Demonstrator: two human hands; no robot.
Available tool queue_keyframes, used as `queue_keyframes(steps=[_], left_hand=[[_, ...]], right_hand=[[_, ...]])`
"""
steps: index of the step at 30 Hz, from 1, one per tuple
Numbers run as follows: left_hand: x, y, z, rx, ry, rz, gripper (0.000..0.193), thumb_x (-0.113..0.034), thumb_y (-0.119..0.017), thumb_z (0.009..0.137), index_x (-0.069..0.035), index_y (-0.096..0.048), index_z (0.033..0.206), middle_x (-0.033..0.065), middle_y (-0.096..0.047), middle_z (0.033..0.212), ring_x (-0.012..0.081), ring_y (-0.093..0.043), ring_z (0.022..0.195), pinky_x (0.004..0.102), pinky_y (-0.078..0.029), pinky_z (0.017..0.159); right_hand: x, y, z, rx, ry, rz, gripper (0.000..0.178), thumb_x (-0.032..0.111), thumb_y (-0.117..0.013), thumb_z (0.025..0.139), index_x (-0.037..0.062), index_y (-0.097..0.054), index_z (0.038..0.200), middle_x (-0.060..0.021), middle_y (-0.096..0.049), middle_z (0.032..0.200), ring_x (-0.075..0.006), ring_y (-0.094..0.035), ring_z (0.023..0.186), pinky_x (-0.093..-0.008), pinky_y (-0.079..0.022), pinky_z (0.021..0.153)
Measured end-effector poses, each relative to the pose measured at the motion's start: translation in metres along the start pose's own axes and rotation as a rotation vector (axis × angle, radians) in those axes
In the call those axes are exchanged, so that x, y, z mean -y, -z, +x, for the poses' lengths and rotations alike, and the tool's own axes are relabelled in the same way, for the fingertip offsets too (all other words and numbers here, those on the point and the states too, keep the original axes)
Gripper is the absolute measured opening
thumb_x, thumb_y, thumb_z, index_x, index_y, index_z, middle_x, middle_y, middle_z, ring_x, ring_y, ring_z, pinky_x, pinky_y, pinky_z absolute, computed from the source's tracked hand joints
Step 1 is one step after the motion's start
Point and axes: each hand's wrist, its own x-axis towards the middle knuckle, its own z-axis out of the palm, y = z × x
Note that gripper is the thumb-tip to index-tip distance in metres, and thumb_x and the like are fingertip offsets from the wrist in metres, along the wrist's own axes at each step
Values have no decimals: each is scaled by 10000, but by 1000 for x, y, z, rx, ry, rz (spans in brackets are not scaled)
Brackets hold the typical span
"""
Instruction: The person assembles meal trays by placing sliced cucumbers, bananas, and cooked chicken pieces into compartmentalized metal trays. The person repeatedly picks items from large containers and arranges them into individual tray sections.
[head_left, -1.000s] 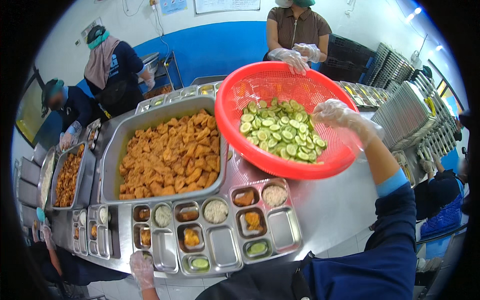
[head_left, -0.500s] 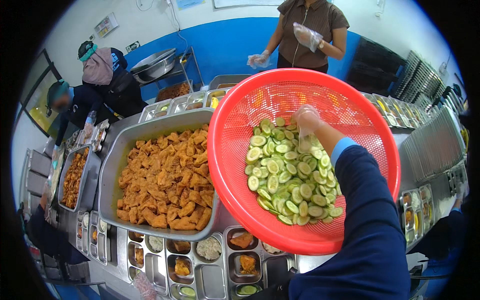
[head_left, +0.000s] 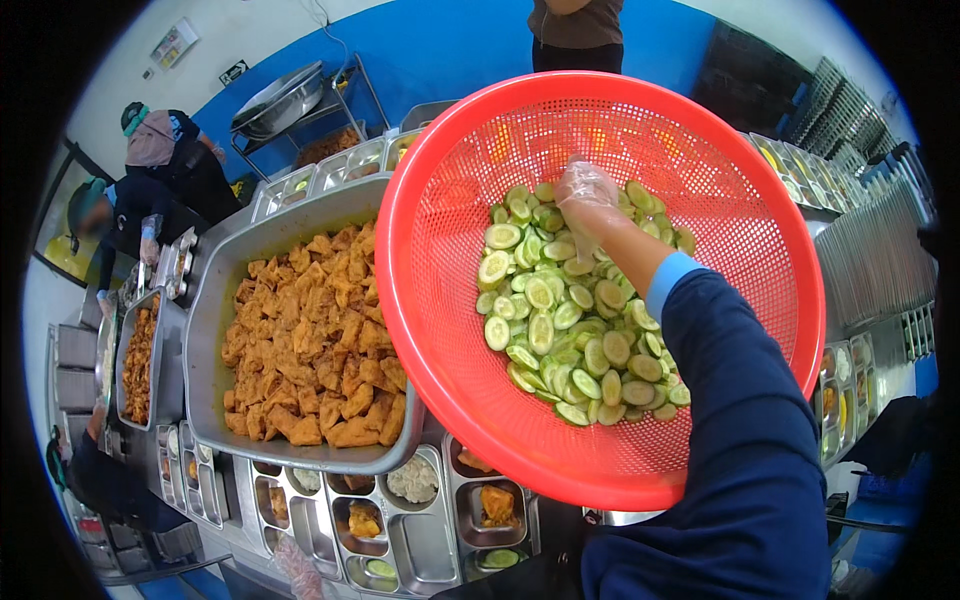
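A large red plastic colander (head_left: pixel 740 230), tilted toward me, holds a heap of sliced cucumbers (head_left: pixel 560 300). My right hand (head_left: pixel 588 195), in a clear plastic glove, reaches over its right side into the upper part of the heap. Its fingers curl down onto the cucumber slices; their tips are hidden. Low at the left, the gloved left hand (head_left: pixel 297 568) shows only in part beside the metal compartment trays (head_left: pixel 422 548); its fingers are too blurred to make out. Those trays hold rice, brown fried pieces and cucumber slices.
A deep grey tub (head_left: pixel 205 400) of brown fried pieces stands left of the colander, partly under its rim. Farther left is a smaller grey tub (head_left: pixel 172 370). Filled trays (head_left: pixel 800 175) and stacked trays (head_left: pixel 870 265) line the right. Co-workers (head_left: pixel 165 150) stand at the left.
My right hand has moved slightly left and away from me, onto the heap's far part. The view has shifted, and the person across now shows less.
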Motion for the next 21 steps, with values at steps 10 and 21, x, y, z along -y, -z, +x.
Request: queue_keyframes(steps=[10, 21], left_hand=[[-1, 4, 5, -19, 62, -106, 515, -106, -380, 1044, 14, -393, 1545, 268, -498, 1478, 434, -441, 1374, 502, -322, 1179], [-67, 73, -14, 167, 98, 68, 613, -87, -376, 1018, 7, -254, 1612, 240, -365, 1600, 428, -325, 1478, 502, -215, 1248]], right_hand=[[-7, -49, 33, -13, 525, -595, 213, 175, -794, 777, 122, -781, 983, -63, -770, 965, -249, -722, 954, -379, -561, 839], [-4, -55, 41, -139, 645, 19, 390, 259, -824, 588, 109, -744, 940, -149, -735, 820, -347, -702, 763, -459, -526, 804]])
